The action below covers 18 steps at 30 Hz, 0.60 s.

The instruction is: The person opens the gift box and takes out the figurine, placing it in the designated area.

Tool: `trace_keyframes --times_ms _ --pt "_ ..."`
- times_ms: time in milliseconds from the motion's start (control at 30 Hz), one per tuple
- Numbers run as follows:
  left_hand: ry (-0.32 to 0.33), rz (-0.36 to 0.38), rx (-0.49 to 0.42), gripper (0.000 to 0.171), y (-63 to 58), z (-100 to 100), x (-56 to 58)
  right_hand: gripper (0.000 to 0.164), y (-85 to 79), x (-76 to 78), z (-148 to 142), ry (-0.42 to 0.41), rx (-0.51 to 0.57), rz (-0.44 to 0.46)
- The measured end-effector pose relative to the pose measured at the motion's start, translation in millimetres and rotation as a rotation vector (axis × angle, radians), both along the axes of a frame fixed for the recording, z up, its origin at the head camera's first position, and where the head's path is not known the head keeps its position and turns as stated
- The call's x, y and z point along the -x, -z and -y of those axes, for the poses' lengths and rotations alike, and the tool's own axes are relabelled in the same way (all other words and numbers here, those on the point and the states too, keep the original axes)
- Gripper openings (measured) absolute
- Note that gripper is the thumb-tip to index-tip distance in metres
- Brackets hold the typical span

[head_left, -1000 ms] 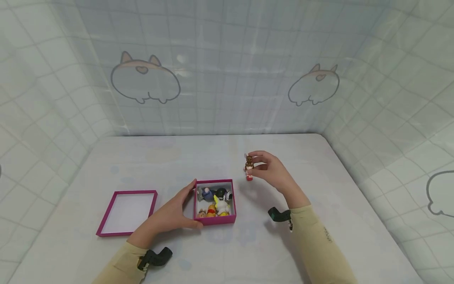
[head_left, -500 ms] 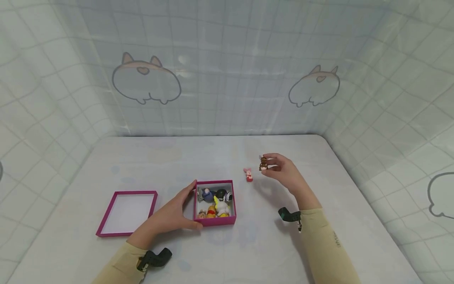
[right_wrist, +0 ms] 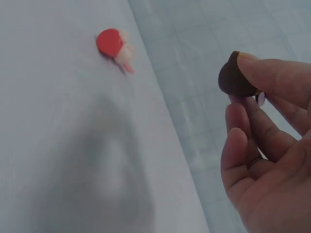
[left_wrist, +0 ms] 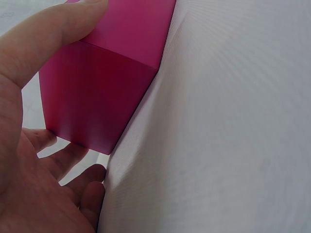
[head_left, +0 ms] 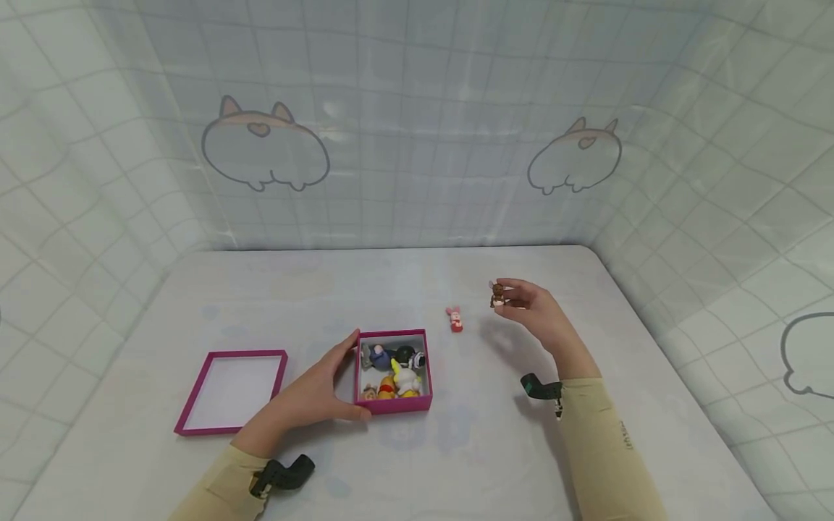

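Observation:
In the head view my left hand (head_left: 313,394) grips the left side of a magenta box (head_left: 394,407), thumb at the near side and fingers at the far corner. Several small toy figurines lie inside it, among them a white and yellow one (head_left: 407,380) and a blue one (head_left: 381,357). My right hand (head_left: 544,318) pinches a small brown figurine (head_left: 497,294) above the table; its dark underside shows in the right wrist view. A pink and red figurine (head_left: 455,320) stands on the table between box and right hand.
A magenta-rimmed lid (head_left: 228,394) lies left of the box, inner side up, partly behind the left forearm. The table (head_left: 326,289) has a pale cloth. Grid-patterned curtains (head_left: 417,145) enclose the back and sides.
My right hand has moved to the right with the brown figurine, away from the pink and red figurine that it overlapped before. The left hand and box stay in place.

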<state>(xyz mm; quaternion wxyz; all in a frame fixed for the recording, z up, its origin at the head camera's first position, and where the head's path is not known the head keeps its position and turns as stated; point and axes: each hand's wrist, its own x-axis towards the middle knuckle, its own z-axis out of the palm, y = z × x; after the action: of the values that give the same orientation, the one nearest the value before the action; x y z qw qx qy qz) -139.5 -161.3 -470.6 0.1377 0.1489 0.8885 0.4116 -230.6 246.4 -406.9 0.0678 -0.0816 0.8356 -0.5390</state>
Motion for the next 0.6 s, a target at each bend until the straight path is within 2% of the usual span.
trace_keyframes --times_ms 133,367,600 --pt "0.001 -0.005 -0.004 0.134 -0.7 0 0.1 0.054 -4.8 -2.8 2 -0.018 -0.023 0.021" --pt "0.008 -0.005 -0.012 0.134 -3.2 1 -0.2 0.058 30.1 15.8 -10 -0.016 -0.053 0.055" --pt "0.01 0.005 -0.016 0.133 -4.2 1 -0.5 0.056 45.1 19.6 -11 -0.008 -0.083 0.085"
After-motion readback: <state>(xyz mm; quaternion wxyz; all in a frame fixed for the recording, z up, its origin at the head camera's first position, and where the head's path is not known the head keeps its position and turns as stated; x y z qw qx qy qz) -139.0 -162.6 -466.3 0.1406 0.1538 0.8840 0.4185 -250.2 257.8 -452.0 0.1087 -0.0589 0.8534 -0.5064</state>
